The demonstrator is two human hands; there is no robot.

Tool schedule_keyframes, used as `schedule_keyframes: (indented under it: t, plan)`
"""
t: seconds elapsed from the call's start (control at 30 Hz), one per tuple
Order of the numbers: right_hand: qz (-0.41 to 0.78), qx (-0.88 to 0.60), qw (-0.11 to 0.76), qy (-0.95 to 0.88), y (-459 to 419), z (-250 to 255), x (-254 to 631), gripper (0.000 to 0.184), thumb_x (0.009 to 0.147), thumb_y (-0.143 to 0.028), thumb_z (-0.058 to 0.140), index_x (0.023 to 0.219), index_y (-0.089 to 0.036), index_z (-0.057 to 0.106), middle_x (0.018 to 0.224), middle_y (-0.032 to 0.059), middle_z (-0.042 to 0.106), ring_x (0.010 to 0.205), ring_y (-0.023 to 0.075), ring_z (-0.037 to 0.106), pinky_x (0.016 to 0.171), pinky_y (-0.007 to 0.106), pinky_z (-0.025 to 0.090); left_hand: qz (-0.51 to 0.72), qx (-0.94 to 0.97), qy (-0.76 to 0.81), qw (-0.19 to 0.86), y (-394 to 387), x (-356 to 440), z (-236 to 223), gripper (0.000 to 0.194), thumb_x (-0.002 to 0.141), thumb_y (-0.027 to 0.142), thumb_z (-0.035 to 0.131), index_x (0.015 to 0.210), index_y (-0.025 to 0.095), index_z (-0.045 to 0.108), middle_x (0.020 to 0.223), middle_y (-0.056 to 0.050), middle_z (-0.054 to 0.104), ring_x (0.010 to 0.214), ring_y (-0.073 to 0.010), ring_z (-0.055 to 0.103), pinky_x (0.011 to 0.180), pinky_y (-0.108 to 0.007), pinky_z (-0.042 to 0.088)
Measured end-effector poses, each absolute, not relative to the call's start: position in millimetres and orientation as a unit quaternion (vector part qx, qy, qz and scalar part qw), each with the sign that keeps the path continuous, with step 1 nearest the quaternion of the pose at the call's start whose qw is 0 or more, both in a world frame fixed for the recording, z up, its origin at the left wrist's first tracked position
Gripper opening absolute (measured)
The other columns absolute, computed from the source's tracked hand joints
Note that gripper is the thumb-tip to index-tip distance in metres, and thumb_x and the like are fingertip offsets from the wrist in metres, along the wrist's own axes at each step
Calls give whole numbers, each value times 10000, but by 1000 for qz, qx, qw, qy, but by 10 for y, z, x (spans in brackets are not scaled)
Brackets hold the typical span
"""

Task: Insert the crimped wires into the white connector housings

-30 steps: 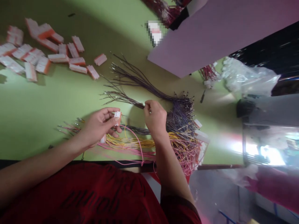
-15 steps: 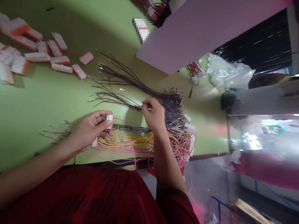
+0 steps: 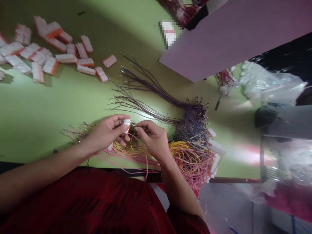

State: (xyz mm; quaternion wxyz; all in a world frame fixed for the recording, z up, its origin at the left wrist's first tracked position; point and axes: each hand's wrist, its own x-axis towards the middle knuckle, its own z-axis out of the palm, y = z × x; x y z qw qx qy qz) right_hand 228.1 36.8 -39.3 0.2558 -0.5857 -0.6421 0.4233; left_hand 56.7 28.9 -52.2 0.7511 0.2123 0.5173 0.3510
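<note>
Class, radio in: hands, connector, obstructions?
Left hand pinching white-and-orange plastic connector. Right hand holding thin, dark, metal-tipped wire close by. Yellow and pink wires beneath.

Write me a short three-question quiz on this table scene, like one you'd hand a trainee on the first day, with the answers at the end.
1. What does the left-hand grip hold?
2. True or false: most of the loose plugs lie in the upper left of the picture.
3. Which colour of wire lies nearest the red shirt? (a) purple (b) pink (c) yellow

Key:
1. A white-and-orange plug.
2. True.
3. b, the pink wires.
</note>
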Motion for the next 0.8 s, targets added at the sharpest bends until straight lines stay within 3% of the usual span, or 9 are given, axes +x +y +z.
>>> schedule_keyframes:
  t: [0.37,0.5,0.8]
  plan:
    - [283,-549,237,-750,367,-331,2306,191,890,-184,554,776,-205,706,720,23,709,669,146,612,660,305,474,341,232,492,766,303,500,-540,441,784,267,737,1198,165,621,791,-14,676,625,-148,677,470,-207,514]
    - [278,-535,210,-770,390,-299,2305,228,856,-127,539,684,-205,666,701,20,701,688,148,613,709,318,468,336,230,495,768,300,496,-540,445,783,276,739,1202,174,632,797,-16,671,628,-156,680,430,-195,483]
    - [255,-519,173,-797,426,-268,2314,207,842,-115,543,691,-196,659,713,17,693,704,151,595,724,321,409,336,199,485,783,306,494,-542,446,774,230,749,1198,162,623,749,-12,673,601,-152,675,355,-154,419]
